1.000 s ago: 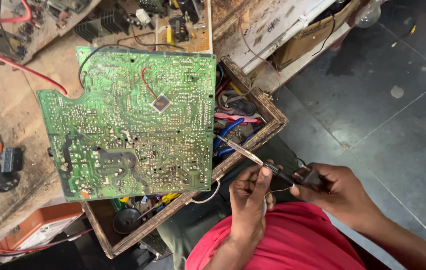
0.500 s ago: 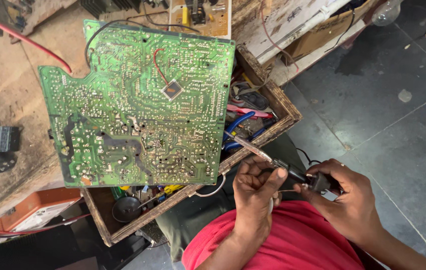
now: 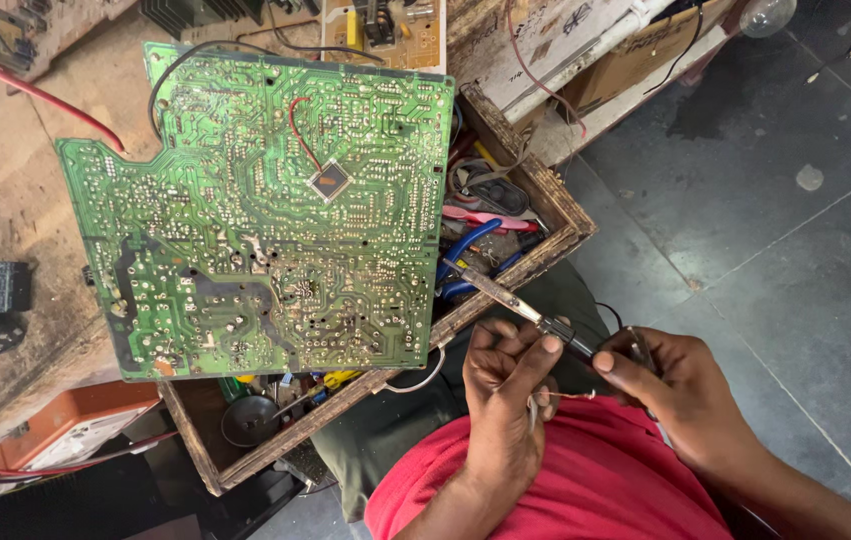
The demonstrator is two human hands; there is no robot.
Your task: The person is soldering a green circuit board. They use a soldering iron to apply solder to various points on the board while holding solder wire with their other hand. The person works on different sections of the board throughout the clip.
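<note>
Fingers of both hands, left hand (image 3: 505, 385) and right hand (image 3: 680, 395), pinch a soldering iron (image 3: 530, 312).

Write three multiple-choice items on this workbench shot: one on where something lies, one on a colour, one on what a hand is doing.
1. Where does the green circuit board lie?
A. Across the wooden tray
B. On the floor tiles
C. On the person's lap

2. What colour is the person's shirt?
A. Blue
B. Red
C. White

3. What does the right hand hold?
A. Nothing
B. Blue pliers
C. The soldering iron

Answers:
1 A, the board covers most of the tray, its corner overhanging the bench.
2 B, red cloth fills the lower middle.
3 C, its fingers close on the iron's dark handle, next to the left hand.
</note>
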